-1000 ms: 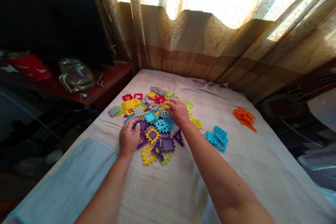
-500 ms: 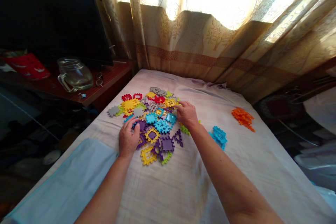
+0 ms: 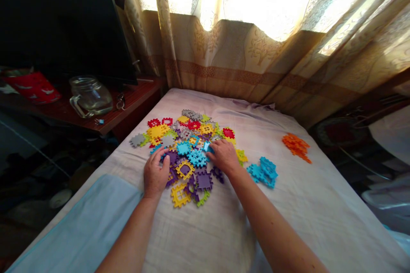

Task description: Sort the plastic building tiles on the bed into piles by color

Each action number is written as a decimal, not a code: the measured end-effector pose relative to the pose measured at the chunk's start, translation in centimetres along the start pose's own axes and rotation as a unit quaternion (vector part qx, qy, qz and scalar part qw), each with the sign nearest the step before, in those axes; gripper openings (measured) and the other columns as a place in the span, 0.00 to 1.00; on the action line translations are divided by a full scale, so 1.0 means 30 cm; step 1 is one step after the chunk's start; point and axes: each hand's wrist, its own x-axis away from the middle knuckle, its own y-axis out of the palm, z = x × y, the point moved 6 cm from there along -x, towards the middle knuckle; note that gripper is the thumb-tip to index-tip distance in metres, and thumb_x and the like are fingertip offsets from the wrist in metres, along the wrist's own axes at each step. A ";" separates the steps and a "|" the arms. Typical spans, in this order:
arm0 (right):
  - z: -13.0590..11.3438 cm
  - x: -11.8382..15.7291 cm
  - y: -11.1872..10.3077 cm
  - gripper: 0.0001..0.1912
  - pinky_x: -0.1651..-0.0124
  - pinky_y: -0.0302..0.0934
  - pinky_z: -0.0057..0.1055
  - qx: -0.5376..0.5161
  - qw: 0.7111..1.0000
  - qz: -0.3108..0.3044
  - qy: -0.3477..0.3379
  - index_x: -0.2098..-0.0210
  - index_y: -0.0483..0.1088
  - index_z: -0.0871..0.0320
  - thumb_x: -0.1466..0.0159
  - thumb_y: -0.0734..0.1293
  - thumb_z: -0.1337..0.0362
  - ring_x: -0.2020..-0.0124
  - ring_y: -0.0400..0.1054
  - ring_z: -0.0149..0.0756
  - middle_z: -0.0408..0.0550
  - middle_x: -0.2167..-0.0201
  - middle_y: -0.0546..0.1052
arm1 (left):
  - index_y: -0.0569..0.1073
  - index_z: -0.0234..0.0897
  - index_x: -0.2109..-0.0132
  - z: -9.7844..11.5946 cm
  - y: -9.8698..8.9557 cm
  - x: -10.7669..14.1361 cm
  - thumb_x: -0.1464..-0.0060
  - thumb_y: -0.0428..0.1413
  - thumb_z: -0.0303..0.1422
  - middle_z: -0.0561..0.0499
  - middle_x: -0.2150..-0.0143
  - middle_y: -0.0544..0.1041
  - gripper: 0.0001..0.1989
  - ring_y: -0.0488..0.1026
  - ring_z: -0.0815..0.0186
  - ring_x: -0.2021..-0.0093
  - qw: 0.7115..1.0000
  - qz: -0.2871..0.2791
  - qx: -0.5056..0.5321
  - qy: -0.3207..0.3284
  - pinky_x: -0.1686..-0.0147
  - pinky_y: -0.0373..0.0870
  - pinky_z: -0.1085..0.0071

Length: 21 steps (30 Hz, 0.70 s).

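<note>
A mixed heap of toothed plastic building tiles in several colours lies on the sheet. My right hand [image 3: 225, 156] reaches in from the right, its fingers closed on a light blue square tile [image 3: 206, 146] in the heap. Next to that are another blue square tile [image 3: 183, 148] and a blue window tile [image 3: 197, 158]. My left hand [image 3: 156, 174] rests at the heap's left edge, thumb and fingers apart, beside a dark purple tile [image 3: 173, 158]. Nearer to me are a yellow frame tile [image 3: 185, 169], a purple square tile [image 3: 203, 180] and a yellow window tile [image 3: 180, 195].
Right of the heap lie a small group of blue tiles [image 3: 267, 172] and a pile of orange tiles [image 3: 295, 147]. A light blue cloth [image 3: 86, 226] covers the bed's left side. A glass jug [image 3: 91, 96] stands on the wooden desk [image 3: 128, 115] by a dark screen [image 3: 60, 21].
My right hand has moved from the heap's far right side down toward me onto the blue square tile, uncovering a red tile. My left hand stays in place.
</note>
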 end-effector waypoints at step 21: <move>-0.039 -0.011 -0.004 0.11 0.52 0.53 0.37 0.007 0.999 0.032 -0.014 0.60 0.77 0.56 0.33 0.64 0.60 0.52 0.65 0.44 0.53 0.57 0.78 | 0.77 0.38 0.54 0.007 -0.005 -0.003 0.42 0.50 0.39 0.43 0.48 0.79 0.16 0.75 0.57 0.47 1.000 -0.001 -0.001 0.001 0.42 0.69 0.58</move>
